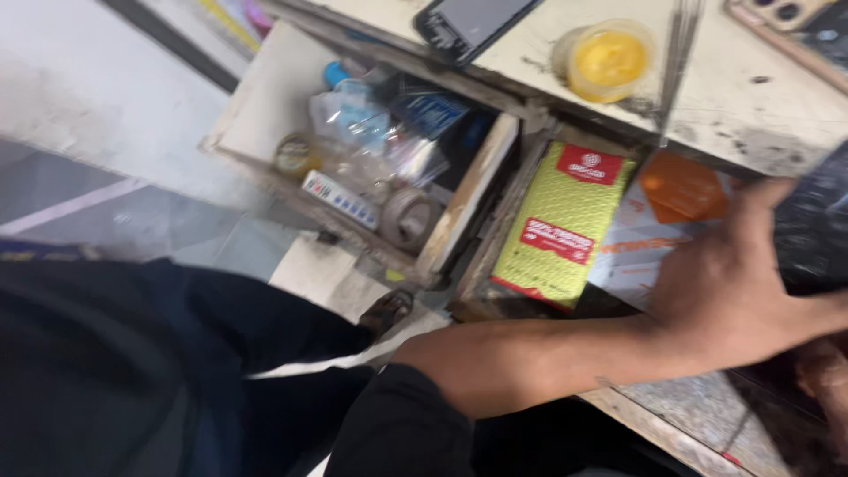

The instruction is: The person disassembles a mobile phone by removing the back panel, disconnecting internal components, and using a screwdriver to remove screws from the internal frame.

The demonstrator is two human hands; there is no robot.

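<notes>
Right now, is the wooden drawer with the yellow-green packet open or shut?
Open: the wooden drawer is pulled out below the worktop, the yellow-green packet lying exposed inside.

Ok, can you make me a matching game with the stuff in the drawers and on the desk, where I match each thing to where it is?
Things:
1. yellow-green packet
2. round yellow tub
3. tape roll
4. phone

Places:
A. in the left drawer, near its front
B. on the desk top, at the top edge of the picture
C. in the right drawer, beside the hand
D. on the desk top, right of the phone

Pairs: 1-C, 2-D, 3-A, 4-B
</notes>
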